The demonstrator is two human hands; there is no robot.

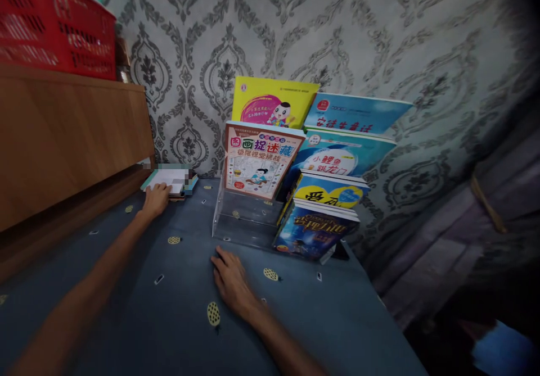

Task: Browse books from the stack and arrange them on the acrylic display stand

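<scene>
My left hand [157,197] reaches to a small stack of books at the far left, its fingers lying on the pale cover of the top book [162,178]. Whether the thumb is under its edge I cannot tell. Part of the stack is blurred out. My right hand [231,281] rests on the tablecloth with fingers apart, holding nothing, just in front of a clear stepped book rack [242,232]. On the rack's left side stand a yellow book [270,98] and, in front, a brown-bordered picture book [257,162]. The lowest left steps hold no book.
Several books fill the rack's right side, with a dark blue book [314,232] foremost. A wooden cabinet [76,140] stands at left, carrying a red basket [59,27]. Patterned wallpaper [189,44] lies behind. Dark curtains [455,213] hang beyond the table's right edge.
</scene>
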